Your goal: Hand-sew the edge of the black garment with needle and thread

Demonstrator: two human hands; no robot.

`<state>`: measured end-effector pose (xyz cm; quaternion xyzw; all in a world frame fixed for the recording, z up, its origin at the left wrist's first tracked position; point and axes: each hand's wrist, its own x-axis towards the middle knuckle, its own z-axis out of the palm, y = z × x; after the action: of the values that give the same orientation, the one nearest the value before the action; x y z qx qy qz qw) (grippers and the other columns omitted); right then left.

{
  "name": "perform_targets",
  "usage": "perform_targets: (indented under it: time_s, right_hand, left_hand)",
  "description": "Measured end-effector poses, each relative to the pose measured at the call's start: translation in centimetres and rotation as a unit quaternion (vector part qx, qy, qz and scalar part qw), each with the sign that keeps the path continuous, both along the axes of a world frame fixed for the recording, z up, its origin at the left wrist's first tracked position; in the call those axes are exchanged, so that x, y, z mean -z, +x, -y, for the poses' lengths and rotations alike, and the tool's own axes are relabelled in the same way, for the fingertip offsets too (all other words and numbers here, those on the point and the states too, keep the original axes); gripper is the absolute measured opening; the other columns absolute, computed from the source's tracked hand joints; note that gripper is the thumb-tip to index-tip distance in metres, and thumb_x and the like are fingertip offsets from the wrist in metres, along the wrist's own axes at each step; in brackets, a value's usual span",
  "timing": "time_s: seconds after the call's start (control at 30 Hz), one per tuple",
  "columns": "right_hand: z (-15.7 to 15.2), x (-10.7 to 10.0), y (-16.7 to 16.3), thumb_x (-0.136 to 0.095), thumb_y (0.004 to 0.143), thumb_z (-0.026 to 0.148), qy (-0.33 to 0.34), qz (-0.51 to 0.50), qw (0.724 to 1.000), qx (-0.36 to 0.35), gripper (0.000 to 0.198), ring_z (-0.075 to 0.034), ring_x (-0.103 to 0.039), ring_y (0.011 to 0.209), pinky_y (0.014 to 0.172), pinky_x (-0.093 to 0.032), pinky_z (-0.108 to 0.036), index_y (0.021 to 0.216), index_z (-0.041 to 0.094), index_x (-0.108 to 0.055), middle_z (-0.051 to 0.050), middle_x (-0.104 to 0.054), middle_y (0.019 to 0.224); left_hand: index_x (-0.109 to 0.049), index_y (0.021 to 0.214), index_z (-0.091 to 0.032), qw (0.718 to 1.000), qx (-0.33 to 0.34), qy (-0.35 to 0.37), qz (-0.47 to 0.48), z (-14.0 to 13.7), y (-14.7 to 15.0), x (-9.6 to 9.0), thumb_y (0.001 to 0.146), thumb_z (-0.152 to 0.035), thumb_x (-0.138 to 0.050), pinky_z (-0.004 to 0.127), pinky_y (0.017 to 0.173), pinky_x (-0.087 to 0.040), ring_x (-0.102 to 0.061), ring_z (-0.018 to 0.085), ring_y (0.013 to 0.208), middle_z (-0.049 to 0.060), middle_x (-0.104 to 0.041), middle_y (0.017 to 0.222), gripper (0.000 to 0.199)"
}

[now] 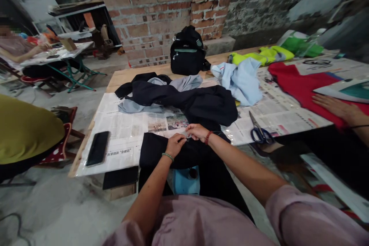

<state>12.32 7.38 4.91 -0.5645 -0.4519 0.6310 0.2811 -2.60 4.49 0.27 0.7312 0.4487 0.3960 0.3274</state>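
My left hand (175, 144) is closed in a pinch on a dark garment (152, 150) spread over my lap and the table's near edge. Fingertip to fingertip with it, my right hand (197, 132) is pinched too; a pale glint shows there, too small to name. A thin thread seems to trail past my right wrist. Beyond both hands lies a heap of dark clothes (184, 98) mixed with grey cloth. Open-bladed scissors (259, 130) rest right of my right hand. Left of my left hand is a black phone (98, 148).
Newspaper under clear plastic covers the table (115, 130). A black backpack (187, 52), light blue cloth (239, 78) and a yellow-green garment (263, 55) stand or lie behind. At right, a co-worker's hand (337, 107) touches red cloth (302, 84) beside an iron (346, 89).
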Motion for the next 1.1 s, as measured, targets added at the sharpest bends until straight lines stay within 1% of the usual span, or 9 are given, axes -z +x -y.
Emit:
perform_targets:
  time_s: [0.17, 0.3, 0.37, 0.43, 0.57, 0.73, 0.87, 0.97, 1.1]
  right_hand:
    - [0.2, 0.1, -0.4, -0.058, 0.062, 0.012, 0.022, 0.047, 0.998, -0.039, 0.022, -0.004, -0.038, 0.027, 0.029, -0.021, -0.015, 0.082, 0.015, -0.05, 0.009, -0.045, 0.043]
    - [0.4, -0.3, 0.5, -0.053, 0.069, 0.02, 0.135, 0.123, 0.983, -0.003, 0.031, -0.005, -0.049, 0.039, 0.036, -0.032, -0.017, 0.1, 0.017, -0.049, -0.001, -0.059, 0.077]
    - [1.2, -0.4, 1.2, -0.047, 0.074, 0.022, 0.241, 0.168, 0.953, 0.069, 0.023, -0.006, -0.052, 0.049, 0.047, -0.039, -0.019, 0.096, 0.017, -0.051, -0.003, -0.059, 0.086]
    - [2.7, -0.3, 1.6, -0.046, 0.074, 0.024, 0.33, 0.214, 0.913, 0.105, 0.015, -0.009, -0.052, 0.058, 0.056, -0.041, -0.021, 0.085, 0.017, -0.054, -0.003, -0.058, 0.08]
    - [6.2, 1.3, 1.2, -0.049, 0.073, 0.024, 0.405, 0.251, 0.879, 0.017, 0.009, -0.011, -0.049, 0.059, 0.06, -0.041, -0.023, 0.072, 0.018, -0.055, -0.002, -0.054, 0.069]
    - [7.2, 3.6, -0.4, -0.046, 0.077, 0.021, 0.433, 0.269, 0.86, 0.017, 0.017, -0.014, -0.054, 0.072, 0.067, -0.043, -0.025, 0.09, 0.018, -0.057, -0.005, -0.057, 0.083]
    - [6.1, 3.8, -0.7, -0.042, 0.08, 0.022, 0.461, 0.242, 0.854, 0.014, 0.019, -0.016, -0.055, 0.081, 0.074, -0.043, -0.027, 0.086, 0.018, -0.06, -0.006, -0.059, 0.085]
    - [5.5, 3.8, -0.7, -0.045, 0.078, 0.025, 0.414, 0.208, 0.884, 0.055, 0.018, -0.015, -0.056, 0.071, 0.069, -0.044, -0.027, 0.081, 0.018, -0.061, -0.006, -0.061, 0.082]
    - [5.0, 4.2, -1.1, -0.048, 0.073, 0.029, 0.266, 0.121, 0.95, 0.111, 0.02, -0.01, -0.05, 0.047, 0.054, -0.044, -0.024, 0.082, 0.016, -0.06, -0.002, -0.06, 0.066]
  left_hand:
    - [-0.061, 0.074, -0.018, 1.0, -0.018, -0.001, -0.005, 0.0, 0.0, 0.0, 0.071, -0.015, -0.055, 0.024, 0.068, -0.042, -0.052, 0.011, 0.069, 0.0, -0.056, 0.072, 0.006]
    - [-0.06, 0.072, -0.018, 1.0, -0.025, -0.001, -0.003, 0.0, -0.1, 0.0, 0.073, -0.019, -0.054, 0.024, 0.067, -0.042, -0.052, 0.011, 0.068, 0.0, -0.056, 0.07, 0.006]
    - [-0.06, 0.071, -0.018, 1.0, -0.024, -0.003, -0.002, 0.0, -0.1, 0.0, 0.073, -0.02, -0.055, 0.024, 0.067, -0.042, -0.052, 0.012, 0.069, 0.0, -0.056, 0.071, 0.006]
    - [-0.06, 0.07, -0.018, 1.0, -0.026, -0.008, -0.005, 0.0, -0.1, -0.1, 0.072, -0.019, -0.055, 0.024, 0.067, -0.042, -0.052, 0.012, 0.069, 0.0, -0.057, 0.071, 0.006]
    - [-0.061, 0.07, -0.018, 0.999, -0.032, -0.012, -0.009, 0.1, 0.0, -0.4, 0.072, -0.018, -0.056, 0.024, 0.066, -0.043, -0.052, 0.011, 0.068, 0.0, -0.058, 0.07, 0.005]
    - [-0.061, 0.07, -0.017, 1.0, -0.029, -0.006, -0.008, 0.1, 0.0, -0.3, 0.072, -0.018, -0.056, 0.023, 0.067, -0.043, -0.053, 0.011, 0.07, 0.001, -0.058, 0.072, 0.005]
    - [-0.061, 0.07, -0.017, 1.0, -0.024, 0.003, -0.013, 0.1, -0.1, 0.0, 0.071, -0.015, -0.055, 0.023, 0.068, -0.042, -0.053, 0.011, 0.07, 0.0, -0.057, 0.071, 0.006]
    - [-0.061, 0.07, -0.017, 1.0, -0.02, 0.003, -0.01, 0.0, -0.1, 0.1, 0.071, -0.016, -0.055, 0.023, 0.068, -0.043, -0.053, 0.011, 0.069, 0.0, -0.057, 0.071, 0.006]
    - [-0.061, 0.07, -0.017, 1.0, -0.021, -0.003, -0.002, 0.0, -0.1, 0.2, 0.072, -0.019, -0.056, 0.024, 0.068, -0.043, -0.053, 0.011, 0.07, 0.0, -0.057, 0.071, 0.005]
